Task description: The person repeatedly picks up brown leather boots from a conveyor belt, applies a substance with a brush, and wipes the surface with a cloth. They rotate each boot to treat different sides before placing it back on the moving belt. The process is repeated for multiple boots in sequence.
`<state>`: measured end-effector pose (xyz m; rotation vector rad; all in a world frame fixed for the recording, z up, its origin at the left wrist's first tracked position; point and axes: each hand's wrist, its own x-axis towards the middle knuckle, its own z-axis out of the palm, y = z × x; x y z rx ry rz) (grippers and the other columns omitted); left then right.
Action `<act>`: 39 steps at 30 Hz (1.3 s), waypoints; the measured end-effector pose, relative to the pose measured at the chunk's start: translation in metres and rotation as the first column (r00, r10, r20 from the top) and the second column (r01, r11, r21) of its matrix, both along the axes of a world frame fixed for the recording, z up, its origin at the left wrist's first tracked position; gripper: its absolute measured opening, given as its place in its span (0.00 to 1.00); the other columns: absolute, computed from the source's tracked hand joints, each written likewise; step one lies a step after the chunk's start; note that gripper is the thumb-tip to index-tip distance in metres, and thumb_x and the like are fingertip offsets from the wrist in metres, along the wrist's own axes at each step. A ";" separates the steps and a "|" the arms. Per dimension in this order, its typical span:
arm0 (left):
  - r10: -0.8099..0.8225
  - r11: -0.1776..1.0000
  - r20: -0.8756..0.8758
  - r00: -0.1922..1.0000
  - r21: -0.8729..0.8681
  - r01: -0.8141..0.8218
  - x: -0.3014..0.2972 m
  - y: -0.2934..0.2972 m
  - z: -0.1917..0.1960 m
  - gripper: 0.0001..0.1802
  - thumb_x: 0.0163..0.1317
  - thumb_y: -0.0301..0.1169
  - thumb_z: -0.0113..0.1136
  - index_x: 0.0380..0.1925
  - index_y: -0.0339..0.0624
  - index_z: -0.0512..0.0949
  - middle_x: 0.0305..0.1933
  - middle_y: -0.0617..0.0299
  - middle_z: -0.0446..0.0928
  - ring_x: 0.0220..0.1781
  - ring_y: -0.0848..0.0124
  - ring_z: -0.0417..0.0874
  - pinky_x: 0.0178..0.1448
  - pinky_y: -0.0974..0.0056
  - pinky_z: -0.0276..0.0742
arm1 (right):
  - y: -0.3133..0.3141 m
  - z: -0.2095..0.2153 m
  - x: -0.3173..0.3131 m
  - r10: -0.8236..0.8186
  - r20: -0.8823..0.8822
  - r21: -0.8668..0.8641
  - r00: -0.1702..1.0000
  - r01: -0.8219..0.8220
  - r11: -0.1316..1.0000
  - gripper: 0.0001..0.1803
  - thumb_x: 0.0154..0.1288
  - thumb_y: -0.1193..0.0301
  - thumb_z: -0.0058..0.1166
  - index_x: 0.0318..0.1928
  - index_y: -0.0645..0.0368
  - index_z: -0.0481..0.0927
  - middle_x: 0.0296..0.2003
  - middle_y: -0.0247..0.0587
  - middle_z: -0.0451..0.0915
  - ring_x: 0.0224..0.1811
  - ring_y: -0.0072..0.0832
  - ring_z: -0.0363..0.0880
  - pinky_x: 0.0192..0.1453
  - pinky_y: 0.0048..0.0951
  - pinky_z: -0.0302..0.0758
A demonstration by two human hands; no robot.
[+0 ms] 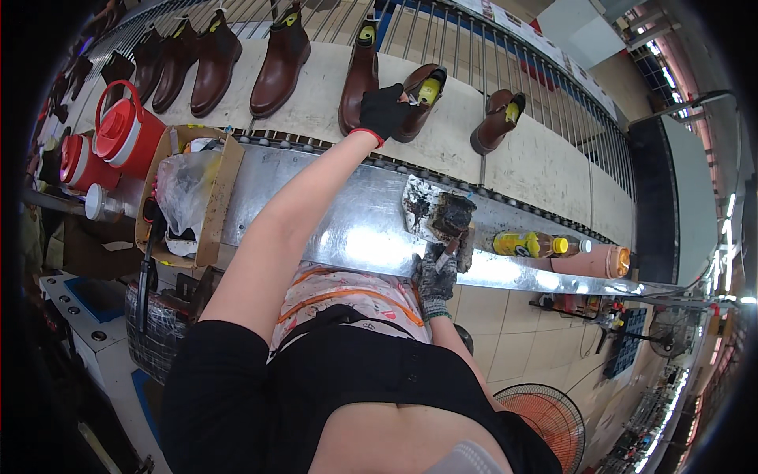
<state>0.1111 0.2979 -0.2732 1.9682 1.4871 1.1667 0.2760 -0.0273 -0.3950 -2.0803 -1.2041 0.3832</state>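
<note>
On belt, glossy brown leather boot (417, 99)

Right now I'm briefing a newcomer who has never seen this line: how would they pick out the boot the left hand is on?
Find the pale conveyor belt carrying a row of brown boots. Near its middle, the black-gloved left hand grips one tipped-over boot. Unlike the upright boots to its left, it lies on its side, its opening with the yellow insert showing.

Head view: worn on the head, looking steeply down over the person's own torso.
Facing: toward the steel counter (316, 213), conveyor of boots (280, 59) beyond.
Nearness: close above the counter.
</note>
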 end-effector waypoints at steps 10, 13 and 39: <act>-0.134 0.989 -0.075 0.988 -0.071 0.129 0.011 0.023 0.017 0.10 0.55 0.38 0.50 0.31 0.45 0.76 0.34 0.54 0.79 0.39 0.55 0.80 0.42 0.56 0.74 | 0.005 0.028 -0.010 -0.036 -0.173 -0.058 0.984 0.027 0.998 0.20 0.62 0.66 0.51 0.52 0.62 0.69 0.18 0.36 0.71 0.18 0.22 0.69 0.23 0.30 0.67; -0.218 0.975 -0.053 0.974 -0.039 0.217 0.020 0.025 0.040 0.15 0.58 0.41 0.47 0.35 0.46 0.78 0.35 0.50 0.80 0.40 0.55 0.80 0.45 0.56 0.74 | 0.002 0.017 -0.006 -0.052 -0.304 -0.042 0.951 0.041 0.998 0.14 0.62 0.68 0.51 0.46 0.61 0.70 0.18 0.35 0.72 0.19 0.21 0.70 0.22 0.28 0.68; 0.366 0.930 -0.114 0.924 0.089 -0.357 -0.038 0.008 -0.048 0.31 0.45 0.48 0.66 0.45 0.42 0.69 0.45 0.50 0.70 0.50 0.52 0.72 0.51 0.50 0.68 | 0.004 0.068 -0.014 -0.018 -0.175 -0.294 0.984 -0.035 0.955 0.24 0.59 0.63 0.52 0.54 0.62 0.71 0.44 0.54 0.76 0.48 0.46 0.75 0.52 0.40 0.70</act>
